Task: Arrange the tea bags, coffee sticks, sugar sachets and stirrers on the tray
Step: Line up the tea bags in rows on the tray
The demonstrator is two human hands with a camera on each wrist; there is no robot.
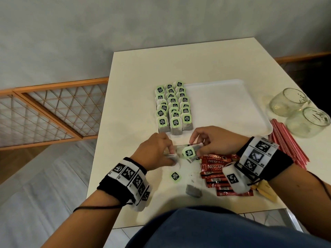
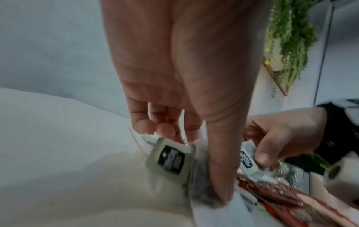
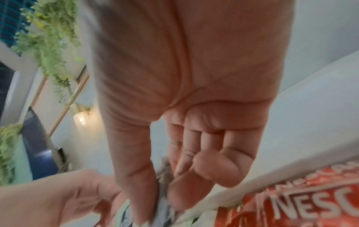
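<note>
Pinching tea bags [image 1: 188, 152] in both hands' fingers | tray [image 1: 232, 111] right side bare | rows [image 1: 172, 106] at left edge

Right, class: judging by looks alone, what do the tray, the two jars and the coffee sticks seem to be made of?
Tray: probably plastic, matt white, with soft rounded corners and a moulded rim.
Jars: clear glass, by the see-through walls and bright rim highlights.
Coffee sticks: glossy printed foil or plastic film, by the sheen and creases; which one cannot be told.
</note>
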